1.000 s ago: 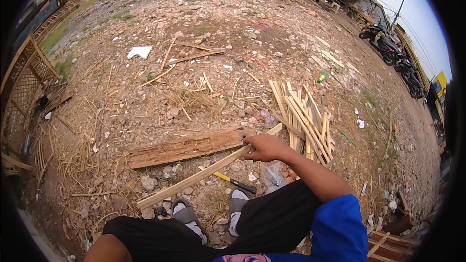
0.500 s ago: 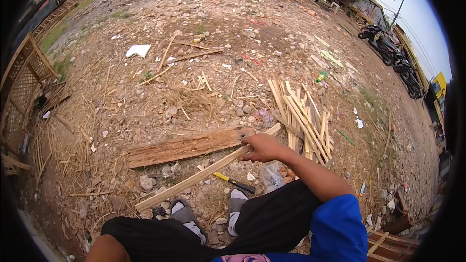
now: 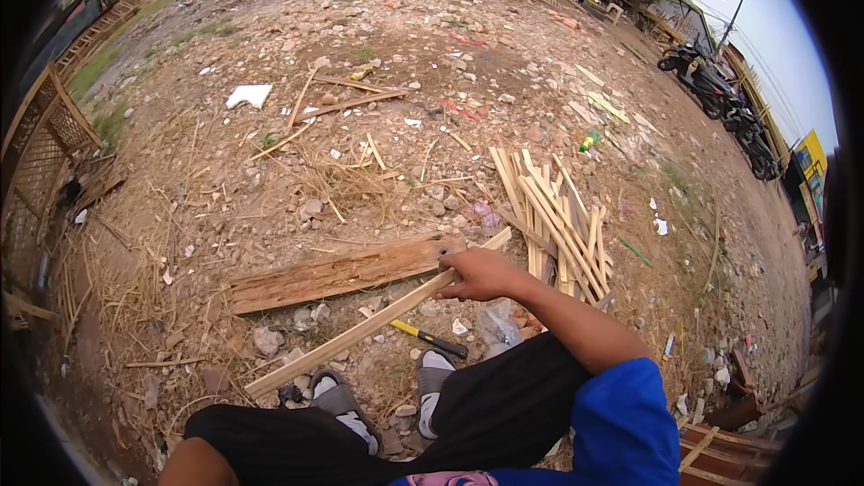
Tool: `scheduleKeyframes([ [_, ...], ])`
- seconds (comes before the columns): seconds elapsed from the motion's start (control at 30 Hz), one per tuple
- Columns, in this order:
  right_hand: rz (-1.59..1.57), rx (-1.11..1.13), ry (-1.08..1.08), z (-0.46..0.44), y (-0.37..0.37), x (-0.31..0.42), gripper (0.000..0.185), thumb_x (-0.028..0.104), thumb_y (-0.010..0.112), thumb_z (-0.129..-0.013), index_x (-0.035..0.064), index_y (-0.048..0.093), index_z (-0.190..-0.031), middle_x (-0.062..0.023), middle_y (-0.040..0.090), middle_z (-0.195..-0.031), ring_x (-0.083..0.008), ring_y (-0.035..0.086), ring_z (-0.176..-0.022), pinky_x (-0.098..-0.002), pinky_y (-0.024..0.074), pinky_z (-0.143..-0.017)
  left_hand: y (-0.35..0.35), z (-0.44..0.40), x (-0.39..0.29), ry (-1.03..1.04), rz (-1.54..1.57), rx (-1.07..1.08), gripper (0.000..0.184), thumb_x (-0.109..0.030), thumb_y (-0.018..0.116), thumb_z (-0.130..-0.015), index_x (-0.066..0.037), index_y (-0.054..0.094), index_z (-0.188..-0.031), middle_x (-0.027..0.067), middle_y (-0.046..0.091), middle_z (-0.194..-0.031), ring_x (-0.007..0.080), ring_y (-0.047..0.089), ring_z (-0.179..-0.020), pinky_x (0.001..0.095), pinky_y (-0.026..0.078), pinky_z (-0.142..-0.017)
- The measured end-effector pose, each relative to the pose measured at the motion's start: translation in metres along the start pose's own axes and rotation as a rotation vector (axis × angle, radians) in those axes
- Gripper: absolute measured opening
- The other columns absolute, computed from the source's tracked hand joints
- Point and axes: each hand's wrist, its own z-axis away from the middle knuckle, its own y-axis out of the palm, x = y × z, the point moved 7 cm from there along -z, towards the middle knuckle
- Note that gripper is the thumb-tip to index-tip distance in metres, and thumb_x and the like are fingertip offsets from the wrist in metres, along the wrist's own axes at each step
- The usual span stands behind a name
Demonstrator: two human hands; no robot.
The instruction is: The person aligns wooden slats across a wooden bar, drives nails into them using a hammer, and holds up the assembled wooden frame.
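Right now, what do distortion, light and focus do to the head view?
Head view: fisheye distortion, black corners, ground curving away; same view: soft-looking daylight, faint shadow under the weathered board; same view: wooden slat fairly crisp, distant motorcycles softer in detail.

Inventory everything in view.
Flat wooden strip: one, pale, held
Rough wooden plank: one, brown, beyond it
Long-handled tool: one, yellow-black, below plank
Thin wooden strips: many, pale, right of plank
Crumpled plastic bag: one, clear, right of tool
Flat jagged scrap: one, white, upper left
Small bottle: one, green, upper right
Motorcycles: several, dark, far right
Lattice panel: one, brown, left edge
Sandals: two, grey, bottom centre
Right hand: one, bare, gripping strip
Left hand: unseen
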Motion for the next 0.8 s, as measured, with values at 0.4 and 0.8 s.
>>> scheduleKeyframes([
  [0.4, 0.042, -0.108, -0.114, -0.007, 0.004, -0.01, 0.06, 0.055, 0.073, -0.082, 0.0057, 0.065, -0.114, -0.015, 0.07, -0.081, -0.0361, 0.069, -0.085, -0.0463, 0.0524, -0.075, -0.002, -0.008, -0.004, 0.06, 0.016, -0.056, 0.065, -0.05, 0.051, -0.097, -0.015, 0.033, -0.148, 0.0094, 0.032, -0.155, 0.0269, 0.027, -0.146, 0.0482, 0.021, -0.122],
  [0.8, 0.028, -0.085, -0.112, -0.007, 0.007, -0.01, 0.058, 0.055, 0.073, -0.082, 0.0065, 0.065, -0.112, -0.0146, 0.071, -0.081, -0.0355, 0.069, -0.084, -0.0463, 0.0526, -0.074, -0.007, -0.009, -0.01, 0.07, 0.027, -0.094, 0.063, -0.049, 0.05, -0.098, -0.014, 0.034, -0.148, 0.0099, 0.033, -0.155, 0.0268, 0.027, -0.146, 0.0479, 0.02, -0.122],
])
